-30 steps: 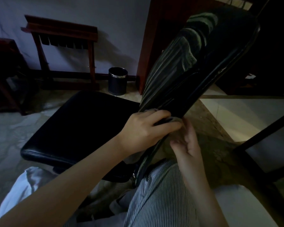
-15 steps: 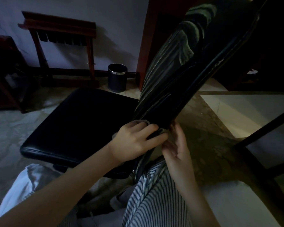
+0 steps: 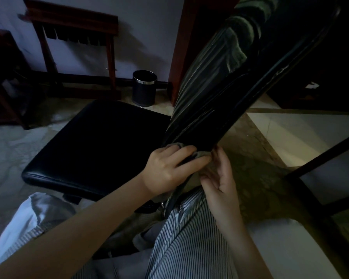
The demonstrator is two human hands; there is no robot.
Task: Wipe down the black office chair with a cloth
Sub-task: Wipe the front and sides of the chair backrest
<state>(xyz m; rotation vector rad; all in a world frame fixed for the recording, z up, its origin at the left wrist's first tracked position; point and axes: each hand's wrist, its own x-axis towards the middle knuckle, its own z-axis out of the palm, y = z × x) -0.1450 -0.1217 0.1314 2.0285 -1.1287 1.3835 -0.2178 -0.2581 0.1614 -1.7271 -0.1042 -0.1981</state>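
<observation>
The black office chair fills the middle of the head view, its flat seat [image 3: 101, 150] to the left and its glossy backrest [image 3: 220, 93] slanting up to the upper right. A grey cloth [image 3: 201, 154] is bunched at the backrest's lower edge. My left hand [image 3: 169, 170] is closed around that edge with the cloth under its fingers. My right hand [image 3: 218, 178] sits just to the right, palm toward me, fingertips touching the cloth and the rear of the backrest. Most of the cloth is hidden by the fingers.
A small black waste bin [image 3: 144, 87] stands by the wall behind the seat. A dark wooden rack [image 3: 73, 47] stands at the back left, a red-brown wooden post [image 3: 181, 47] behind the backrest. Dark furniture legs [image 3: 320, 162] cross the right side. My striped trousers [image 3: 185, 238] are below.
Both hands and the cloth slid down the backrest's edge to its lower end, then held there. The view has shifted slightly.
</observation>
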